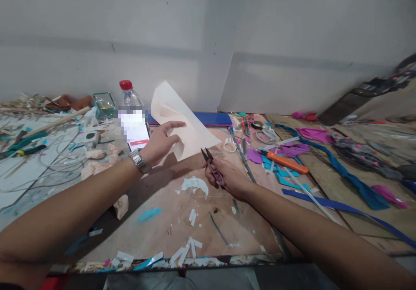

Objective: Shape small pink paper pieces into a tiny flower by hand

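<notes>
My left hand [162, 141] has a pale, peach-white sheet of paper [191, 136] raised above the table. Its index finger and thumb show in front of the sheet, apart from each other; the other fingers are hidden. A fold runs across the sheet's upper part, and its right corner points toward my right hand [224, 175]. That hand is closed around a pair of thread snips [217, 171], their dark blades slightly apart and pointing up and left. The blade tips are just below the sheet's lower edge; whether they touch it I cannot tell.
Behind my left wrist stand a lit phone [138, 136] and a red-capped bottle [126, 85]. At left lie green-handled pliers [29, 145] and crumpled peach paper [121, 205]. An orange cutter [286, 162], a tape ring [229, 147] and blue strips [344, 210] are at right.
</notes>
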### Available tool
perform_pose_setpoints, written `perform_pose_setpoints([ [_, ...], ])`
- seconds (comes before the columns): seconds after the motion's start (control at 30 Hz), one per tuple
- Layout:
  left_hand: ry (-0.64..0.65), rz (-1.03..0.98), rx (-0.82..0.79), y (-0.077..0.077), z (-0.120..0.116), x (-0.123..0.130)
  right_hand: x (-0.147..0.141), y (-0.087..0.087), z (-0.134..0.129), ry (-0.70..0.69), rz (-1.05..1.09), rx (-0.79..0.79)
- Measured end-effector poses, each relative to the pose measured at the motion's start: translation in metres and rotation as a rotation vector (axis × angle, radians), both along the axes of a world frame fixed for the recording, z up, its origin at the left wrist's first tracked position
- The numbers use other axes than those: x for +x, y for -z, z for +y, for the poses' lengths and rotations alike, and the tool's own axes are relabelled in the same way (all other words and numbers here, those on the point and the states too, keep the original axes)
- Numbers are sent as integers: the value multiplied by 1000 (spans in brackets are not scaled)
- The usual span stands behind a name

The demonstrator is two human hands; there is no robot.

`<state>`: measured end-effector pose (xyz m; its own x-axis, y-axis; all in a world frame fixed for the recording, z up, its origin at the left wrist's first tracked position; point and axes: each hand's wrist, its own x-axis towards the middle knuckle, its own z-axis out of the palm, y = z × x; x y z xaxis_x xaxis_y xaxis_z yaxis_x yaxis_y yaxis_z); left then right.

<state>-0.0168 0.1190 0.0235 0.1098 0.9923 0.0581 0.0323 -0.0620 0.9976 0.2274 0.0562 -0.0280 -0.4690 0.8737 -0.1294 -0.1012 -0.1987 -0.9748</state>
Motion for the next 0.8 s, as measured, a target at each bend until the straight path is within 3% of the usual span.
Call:
perform_pose_setpoints([
  [0.17,-2,7,29,3,2,-1,2,2,2,-26,12,-39],
  [0.4,-17,10,63,5,3,-2,7,2,-2,-261,52,-230],
  [0.8,-10,207,243,2,0,-2,8,2,-3,-324,114,-217],
])
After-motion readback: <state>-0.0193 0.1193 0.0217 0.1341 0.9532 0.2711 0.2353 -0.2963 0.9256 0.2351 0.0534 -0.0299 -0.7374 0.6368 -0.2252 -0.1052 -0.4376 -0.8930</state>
